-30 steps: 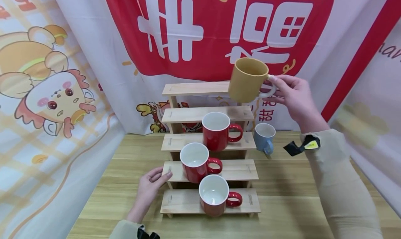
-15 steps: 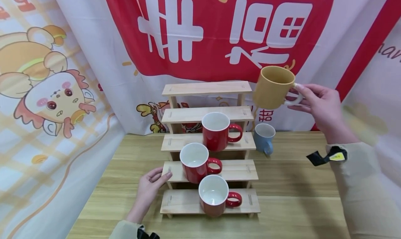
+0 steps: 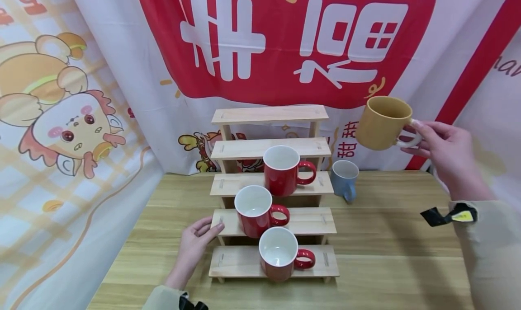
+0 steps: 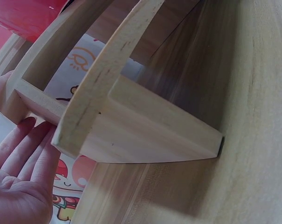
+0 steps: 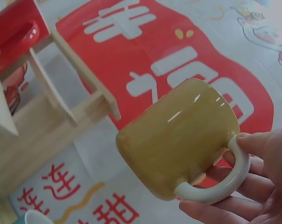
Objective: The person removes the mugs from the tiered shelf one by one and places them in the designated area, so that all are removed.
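Observation:
My right hand (image 3: pixel 449 154) grips the white handle of a yellow mug (image 3: pixel 383 124), held in the air right of the wooden tiered rack (image 3: pixel 270 148). In the right wrist view, thumb and fingers close round the handle of the yellow mug (image 5: pixel 180 137). My left hand (image 3: pixel 195 242) holds the rack's left edge at the second tier from the bottom; in the left wrist view its fingers lie under the board (image 4: pixel 43 100). Red mugs with white insides stand on the bottom tier (image 3: pixel 278 253), the second tier (image 3: pixel 253 210) and the third tier (image 3: pixel 281 171).
A small light-blue mug (image 3: pixel 344 180) stands on the wooden table (image 3: pixel 378 237), close to the rack's right side. Behind the table hangs a printed cloth (image 3: pixel 285 43) in red and white. More printed cloth (image 3: pixel 73 201) covers the left side.
My right hand has carried the yellow mug rightward and somewhat lower, from over the rack's top right to beyond its right side. The left hand and red mugs stay put.

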The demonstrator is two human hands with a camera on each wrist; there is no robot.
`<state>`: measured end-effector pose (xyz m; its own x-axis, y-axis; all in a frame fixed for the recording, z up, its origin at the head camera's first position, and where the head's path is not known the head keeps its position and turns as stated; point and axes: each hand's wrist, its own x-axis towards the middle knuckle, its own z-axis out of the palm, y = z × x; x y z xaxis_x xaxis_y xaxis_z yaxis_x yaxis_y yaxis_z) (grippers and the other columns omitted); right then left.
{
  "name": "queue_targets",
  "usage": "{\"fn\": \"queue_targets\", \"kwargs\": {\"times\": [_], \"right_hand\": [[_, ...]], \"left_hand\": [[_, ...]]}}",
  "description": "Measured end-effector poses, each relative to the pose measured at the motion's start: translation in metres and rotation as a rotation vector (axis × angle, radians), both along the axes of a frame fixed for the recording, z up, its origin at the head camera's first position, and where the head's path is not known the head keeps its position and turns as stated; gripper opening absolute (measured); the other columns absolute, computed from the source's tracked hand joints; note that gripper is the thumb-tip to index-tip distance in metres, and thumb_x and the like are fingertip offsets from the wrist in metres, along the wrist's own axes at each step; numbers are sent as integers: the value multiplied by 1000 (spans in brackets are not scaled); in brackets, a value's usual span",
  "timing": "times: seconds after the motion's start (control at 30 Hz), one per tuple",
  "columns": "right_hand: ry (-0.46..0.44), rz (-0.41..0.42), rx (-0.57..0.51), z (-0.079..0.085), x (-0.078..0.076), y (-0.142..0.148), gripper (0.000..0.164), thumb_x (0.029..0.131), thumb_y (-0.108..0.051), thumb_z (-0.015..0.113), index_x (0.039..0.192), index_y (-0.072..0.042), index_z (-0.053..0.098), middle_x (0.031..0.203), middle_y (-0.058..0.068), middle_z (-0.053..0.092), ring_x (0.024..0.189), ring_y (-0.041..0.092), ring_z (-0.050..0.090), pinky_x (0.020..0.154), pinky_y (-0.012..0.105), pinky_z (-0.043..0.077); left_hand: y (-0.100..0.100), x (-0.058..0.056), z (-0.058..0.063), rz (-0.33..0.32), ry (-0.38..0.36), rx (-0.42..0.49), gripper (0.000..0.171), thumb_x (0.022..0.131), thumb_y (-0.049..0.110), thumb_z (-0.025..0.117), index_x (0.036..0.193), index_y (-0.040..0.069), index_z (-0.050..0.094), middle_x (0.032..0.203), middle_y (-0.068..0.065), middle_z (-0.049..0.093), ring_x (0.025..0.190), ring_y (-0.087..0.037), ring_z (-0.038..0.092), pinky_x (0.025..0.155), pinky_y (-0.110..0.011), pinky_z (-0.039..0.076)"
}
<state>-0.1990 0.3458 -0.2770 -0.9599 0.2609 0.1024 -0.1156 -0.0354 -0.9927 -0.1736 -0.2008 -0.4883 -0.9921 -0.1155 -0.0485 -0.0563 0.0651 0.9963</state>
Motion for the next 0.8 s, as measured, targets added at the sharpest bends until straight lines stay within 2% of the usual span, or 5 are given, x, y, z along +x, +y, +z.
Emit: {"fn": "queue_targets", "kwargs": {"times": [0.23,0.5,0.67,0.8], "right_hand": [[-52,-49,99,-13,3,16,56,87,-42,77,133,-13,66,104,-9,73,85,11,73,69,21,60],[-98,-107,203,-30,1,30,66,89,-49,71,142,-12,60,107,-12,69,86,8,70,69,19,59],[-107,-136,180,-45,1,39,61,89,-48,72,139,-14,64,102,-12,69,86,8,65,67,19,59],[-78,-112,92,-58,0,45,42,90,-41,74,123,-15,73,95,-13,72,84,5,68,66,22,60]], "left_hand": [[0,0,0,-8,5,6,48,85,19,86,124,-1,67,111,-14,74,96,-17,72,86,-27,58],[0,2,1,3,11,5,47,84,18,86,123,-2,67,110,-15,74,95,-18,72,85,-27,59],[0,1,0,0,7,-3,48,84,20,86,123,0,68,112,-15,74,97,-18,72,86,-26,58],[0,1,0,-2,5,3,48,83,20,86,123,0,68,113,-15,74,98,-18,72,87,-27,58]]}}
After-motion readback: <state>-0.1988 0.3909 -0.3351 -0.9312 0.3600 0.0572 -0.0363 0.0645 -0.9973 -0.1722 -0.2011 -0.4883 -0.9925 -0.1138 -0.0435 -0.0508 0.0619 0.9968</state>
